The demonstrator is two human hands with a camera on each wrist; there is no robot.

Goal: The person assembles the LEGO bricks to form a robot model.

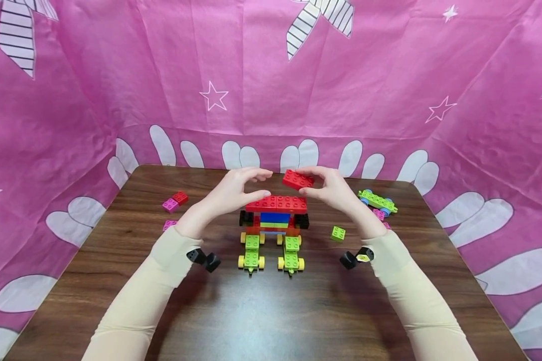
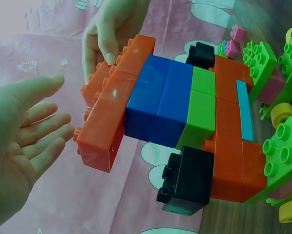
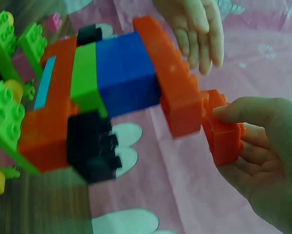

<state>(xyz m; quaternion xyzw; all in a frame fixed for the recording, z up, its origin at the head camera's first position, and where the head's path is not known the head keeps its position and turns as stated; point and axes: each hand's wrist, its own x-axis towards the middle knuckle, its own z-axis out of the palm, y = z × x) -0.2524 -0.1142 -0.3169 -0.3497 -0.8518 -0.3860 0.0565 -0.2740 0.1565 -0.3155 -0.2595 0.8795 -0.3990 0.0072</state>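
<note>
My right hand (image 1: 333, 189) pinches a red toy brick (image 1: 295, 179) between thumb and fingers, above and behind the top of a block build. Across the top of that build run red bricks (image 1: 276, 203), over blue bricks (image 2: 160, 100) and a lime green layer (image 2: 200, 105). Black bricks (image 1: 246, 218) stick out at both sides lower down. Lime green bases with yellow wheels (image 1: 291, 255) stand at the bottom. My left hand (image 1: 238, 189) holds nothing; its fingers are extended near the left end of the top red bricks, apart from them in the left wrist view.
A lime green brick (image 1: 338, 233) lies right of the build. Farther right are a green wheeled base (image 1: 377, 200) with blue wheels and pink bricks (image 1: 378, 214). On the left lie a red brick (image 1: 180, 197) and pink bricks (image 1: 170, 205). Pink cloth (image 1: 262, 110) hangs behind the wooden table (image 1: 262, 316).
</note>
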